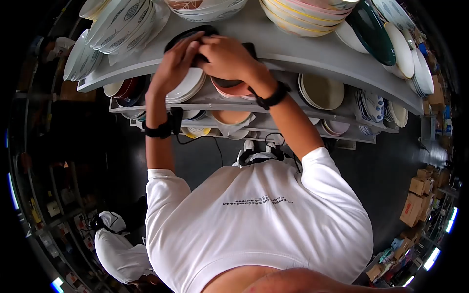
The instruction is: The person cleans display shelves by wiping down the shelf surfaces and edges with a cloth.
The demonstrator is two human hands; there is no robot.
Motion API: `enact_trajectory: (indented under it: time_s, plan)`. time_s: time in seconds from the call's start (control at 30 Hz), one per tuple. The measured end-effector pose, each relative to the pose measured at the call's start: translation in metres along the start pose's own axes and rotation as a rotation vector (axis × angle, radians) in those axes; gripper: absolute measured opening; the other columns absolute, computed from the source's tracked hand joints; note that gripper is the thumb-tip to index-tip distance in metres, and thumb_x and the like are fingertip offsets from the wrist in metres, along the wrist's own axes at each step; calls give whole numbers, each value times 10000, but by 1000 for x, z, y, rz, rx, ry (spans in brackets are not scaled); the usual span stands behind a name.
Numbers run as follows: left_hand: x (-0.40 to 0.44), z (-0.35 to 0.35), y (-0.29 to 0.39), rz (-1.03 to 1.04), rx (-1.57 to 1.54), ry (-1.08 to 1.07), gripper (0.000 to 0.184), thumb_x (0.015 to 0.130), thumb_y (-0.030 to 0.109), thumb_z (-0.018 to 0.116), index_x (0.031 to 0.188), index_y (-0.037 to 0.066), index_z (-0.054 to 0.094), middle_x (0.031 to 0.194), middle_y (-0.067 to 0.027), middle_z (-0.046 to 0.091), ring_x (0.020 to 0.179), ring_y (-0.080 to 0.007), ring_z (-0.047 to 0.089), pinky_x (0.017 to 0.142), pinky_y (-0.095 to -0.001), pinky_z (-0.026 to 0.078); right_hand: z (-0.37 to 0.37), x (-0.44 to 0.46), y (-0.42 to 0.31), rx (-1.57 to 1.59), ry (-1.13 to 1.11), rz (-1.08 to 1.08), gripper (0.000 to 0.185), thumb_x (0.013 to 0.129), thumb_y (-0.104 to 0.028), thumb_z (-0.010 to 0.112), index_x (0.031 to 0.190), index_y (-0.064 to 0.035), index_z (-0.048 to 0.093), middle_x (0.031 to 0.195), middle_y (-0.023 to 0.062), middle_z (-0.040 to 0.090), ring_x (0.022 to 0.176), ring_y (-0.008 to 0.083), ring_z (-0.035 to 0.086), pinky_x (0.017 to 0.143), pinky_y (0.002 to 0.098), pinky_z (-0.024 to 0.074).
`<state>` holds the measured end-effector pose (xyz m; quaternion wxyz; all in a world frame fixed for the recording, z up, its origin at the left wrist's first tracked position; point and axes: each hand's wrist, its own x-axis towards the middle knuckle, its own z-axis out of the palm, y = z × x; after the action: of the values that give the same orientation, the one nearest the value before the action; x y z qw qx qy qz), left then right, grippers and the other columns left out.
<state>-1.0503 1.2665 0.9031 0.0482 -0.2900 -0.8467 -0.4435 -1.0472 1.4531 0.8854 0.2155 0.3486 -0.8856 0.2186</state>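
My left hand [177, 62] and my right hand [223, 56] meet at the front edge of the grey top shelf [288, 53]. Their fingers overlap above a black, round-edged thing [207, 30], mostly covered, whose kind I cannot make out. The left fingers lie close together and reach toward the right hand. Bent fingers show on the right hand, but what lies inside them is hidden. Another black piece [250, 49] shows beside the right hand. Black bands circle both wrists. Beyond the hands stand patterned bowls [207, 10].
Stacked fish-patterned bowls [122, 24] stand left, yellow-rimmed bowls [305, 17] right, beside a dark green plate [371, 31]. Lower shelves hold white plates [188, 85] and a beige dish [322, 90]. A cable hangs below. A person in white [119, 251] is behind left; cardboard boxes [413, 210] stand right.
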Motion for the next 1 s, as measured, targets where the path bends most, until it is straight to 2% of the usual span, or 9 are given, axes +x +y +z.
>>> enact_trajectory:
  time_s: [0.13, 0.2, 0.4, 0.47, 0.57, 0.67, 0.73, 0.83, 1.0]
  plan:
    - [4, 26, 9, 185, 545, 95, 469, 1026, 433, 480, 1381, 137, 561, 1245, -188, 615, 1103, -382, 597, 983, -411, 470, -43, -51, 15, -159, 263, -36, 242, 837, -286, 725, 970, -84, 718, 1034, 57, 695, 968, 249, 665, 869, 394, 524]
    - [6, 19, 9, -61, 529, 34, 492, 1011, 475, 493, 1355, 136, 584, 1262, -195, 614, 1144, -385, 593, 982, -424, 475, -62, -74, 32, -139, 231, 44, 194, 854, -254, 720, 966, -96, 713, 991, 41, 689, 929, 245, 661, 835, 379, 517]
    - [-14, -36, -41, -208, 722, 111, 492, 978, 531, 499, 1304, 189, 636, 1322, -127, 623, 1222, -334, 580, 1010, -438, 476, -88, -116, 65, -226, 195, 89, 181, 869, -256, 716, 950, -95, 694, 928, 13, 662, 855, 240, 643, 747, 370, 511]
    - [-28, -62, -63, 57, 1077, -10, 473, 986, 512, 489, 1292, 186, 641, 1286, -124, 641, 1212, -345, 585, 991, -446, 483, -84, -117, 64, -246, 205, 96, 213, 871, -298, 714, 940, -99, 686, 927, 5, 653, 847, 229, 642, 724, 367, 518]
    - [-30, -64, -87, -174, 946, 165, 489, 983, 522, 481, 1277, 168, 647, 1231, -129, 657, 1158, -364, 606, 951, -467, 491, -79, -112, 60, -299, 204, 126, 257, 871, -348, 710, 944, -103, 677, 927, 2, 647, 842, 223, 643, 706, 367, 523]
    - [-26, -47, -52, -24, 1075, 71, 586, 951, 594, 483, 1249, 122, 660, 1174, -152, 660, 1115, -380, 613, 922, -482, 484, -78, -112, 62, -316, 181, 133, 286, 867, -385, 707, 937, -110, 671, 931, -2, 642, 836, 219, 644, 700, 371, 529]
    - [-14, -25, -39, -223, 810, 171, 635, 932, 622, 495, 1227, 86, 667, 1160, -174, 653, 1083, -387, 616, 914, -485, 475, -79, -113, 64, -237, 181, 110, 287, 871, -387, 704, 1014, -139, 683, 947, 10, 645, 815, 237, 639, 693, 376, 527]
    - [-6, 17, -1, -121, 762, 151, 687, 875, 668, 557, 1148, 50, 680, 1133, -187, 644, 1092, -380, 599, 932, -480, 457, -84, -113, 65, -40, 301, 64, 331, 868, -384, 706, 1132, -188, 674, 1018, 12, 642, 896, 238, 626, 776, 379, 498]
    - [8, 80, 46, 2, 673, 86, 726, 785, 648, 688, 1211, 63, 639, 1159, -141, 621, 1106, -345, 569, 964, -442, 408, -86, -125, 52, -243, 226, -64, 379, 840, -337, 726, 1194, -226, 647, 1132, -10, 603, 1067, 215, 553, 913, 392, 386]
